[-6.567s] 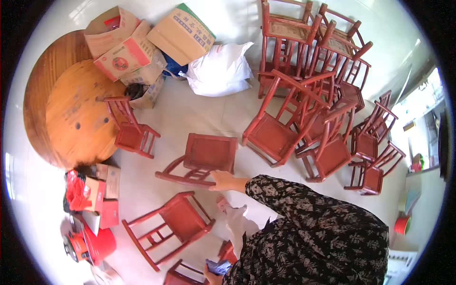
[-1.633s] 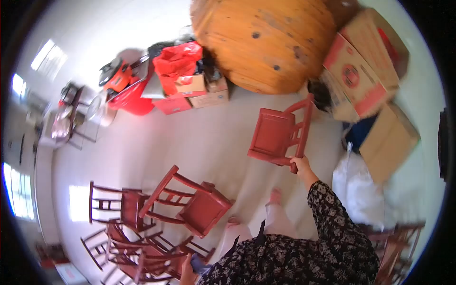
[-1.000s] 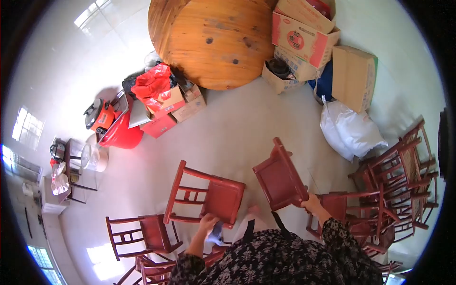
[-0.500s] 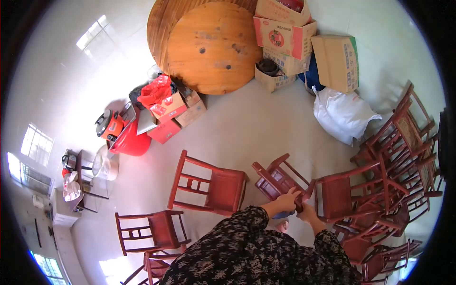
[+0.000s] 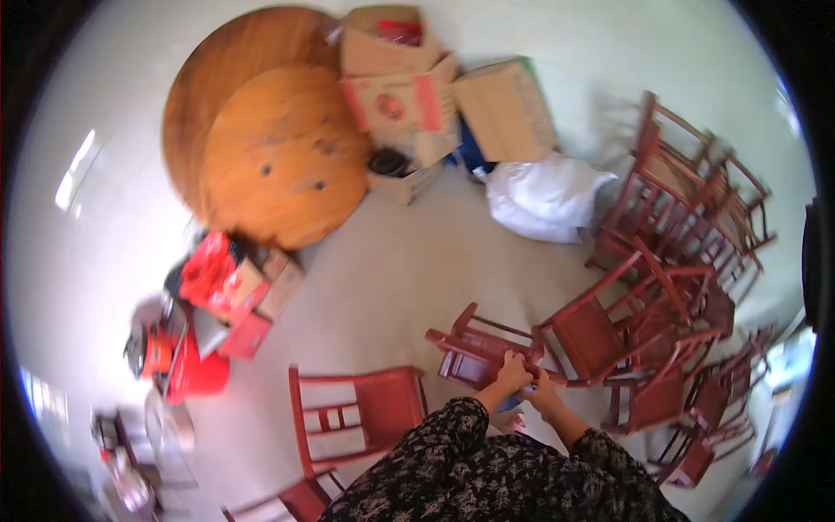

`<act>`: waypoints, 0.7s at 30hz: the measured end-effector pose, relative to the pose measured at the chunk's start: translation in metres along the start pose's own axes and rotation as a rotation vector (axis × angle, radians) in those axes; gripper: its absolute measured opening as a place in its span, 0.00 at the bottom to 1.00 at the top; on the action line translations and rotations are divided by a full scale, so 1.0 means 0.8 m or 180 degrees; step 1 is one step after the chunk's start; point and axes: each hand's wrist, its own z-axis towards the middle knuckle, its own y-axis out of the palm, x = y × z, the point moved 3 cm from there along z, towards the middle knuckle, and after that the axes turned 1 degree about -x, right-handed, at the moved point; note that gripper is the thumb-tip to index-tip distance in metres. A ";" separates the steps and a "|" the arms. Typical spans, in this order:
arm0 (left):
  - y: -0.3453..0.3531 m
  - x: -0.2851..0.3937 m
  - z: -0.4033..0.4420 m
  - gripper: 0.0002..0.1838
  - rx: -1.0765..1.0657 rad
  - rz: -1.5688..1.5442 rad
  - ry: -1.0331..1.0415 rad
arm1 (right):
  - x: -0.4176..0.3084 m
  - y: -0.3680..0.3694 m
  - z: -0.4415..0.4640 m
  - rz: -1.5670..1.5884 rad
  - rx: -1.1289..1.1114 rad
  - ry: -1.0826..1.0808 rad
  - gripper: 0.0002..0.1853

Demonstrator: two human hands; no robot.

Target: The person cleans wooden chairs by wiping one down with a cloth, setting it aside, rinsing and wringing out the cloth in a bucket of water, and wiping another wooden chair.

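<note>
A small dark red wooden chair (image 5: 477, 369) is tipped in front of me, with its rails pointing away. My left hand (image 5: 513, 372) is closed on the chair's near right part, fingers wrapped over the wood. Close beside it, my right hand (image 5: 543, 395) is also closed at the same end of the chair; the exact grip is partly hidden. Just right of my hands stands another red chair (image 5: 591, 339), very near the held one. To the left a red chair (image 5: 387, 404) stands upright with its slatted back to the left.
Several red chairs (image 5: 665, 396) crowd together on the right. A white sack (image 5: 544, 198), cardboard boxes (image 5: 400, 109) and round wooden tabletops (image 5: 283, 165) line the far side. At left are a red tub (image 5: 196, 370), a rice cooker (image 5: 155, 350) and red boxes (image 5: 246, 335).
My view has turned to the right, so the tabletops and boxes sit farther left. Both hands stay on the tipped chair, which has turned slightly.
</note>
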 end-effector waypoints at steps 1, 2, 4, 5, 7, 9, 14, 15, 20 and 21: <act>0.003 -0.002 0.006 0.31 0.0013 0.0081 -0.0149 | 0.002 0.006 0.001 0.0129 0.0191 -0.0038 0.41; 0.007 0.000 0.010 0.31 -0.0120 0.0239 -0.0039 | 0.000 0.014 0.003 0.0262 0.0435 0.0140 0.51; 0.016 -0.008 0.011 0.33 -0.0043 0.0182 -0.0133 | 0.012 0.015 0.001 0.0565 0.0862 0.0333 0.60; 0.022 -0.013 0.017 0.38 -0.0072 0.0395 -0.0028 | 0.028 0.014 0.007 0.0419 0.0937 0.0126 0.57; 0.032 -0.013 0.021 0.40 -0.0217 0.0304 -0.0131 | 0.055 0.017 -0.008 0.0290 0.0783 -0.0364 0.54; 0.056 -0.045 0.043 0.43 -0.0463 -0.0177 -0.0387 | 0.020 -0.002 -0.040 0.0806 0.1081 0.0132 0.51; 0.065 0.096 -0.076 0.39 -0.1008 0.0908 -0.0458 | 0.038 -0.147 -0.164 -0.0256 0.1426 0.0479 0.34; 0.077 0.093 -0.072 0.38 -0.0872 0.2083 0.0137 | 0.061 -0.178 -0.189 -0.0264 0.1635 0.0599 0.34; 0.128 0.097 -0.087 0.22 -0.0950 0.3943 0.1071 | 0.183 -0.291 -0.356 -0.0079 0.2790 0.1287 0.27; 0.145 0.109 -0.107 0.20 -0.1003 0.4214 0.0977 | 0.200 -0.300 -0.400 0.0434 0.2961 0.1572 0.28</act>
